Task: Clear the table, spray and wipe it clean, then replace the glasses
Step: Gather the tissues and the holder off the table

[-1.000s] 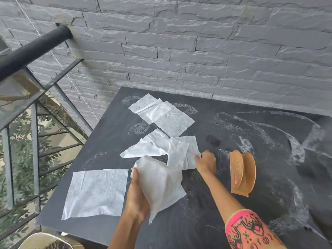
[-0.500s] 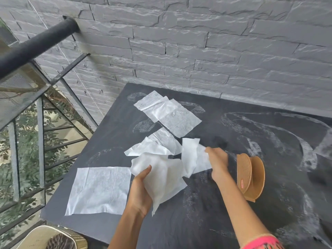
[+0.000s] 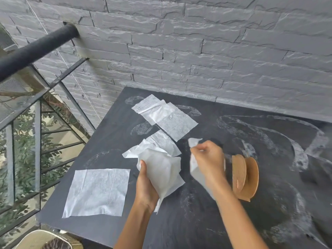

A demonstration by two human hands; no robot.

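No readable text, labels or numbers anywhere.

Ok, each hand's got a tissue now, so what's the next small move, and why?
Probably pass the sheet in the right hand into the wad the left hand grips. That frees the right hand for the sheets lying on the table: the crumpled pair just beyond the wad, the far stack and the flat sheet near the left edge.

A grey stone wall (image 3: 197,42) fills the top, with a black railing (image 3: 32,53) at upper left and leaves (image 3: 23,155) behind it.
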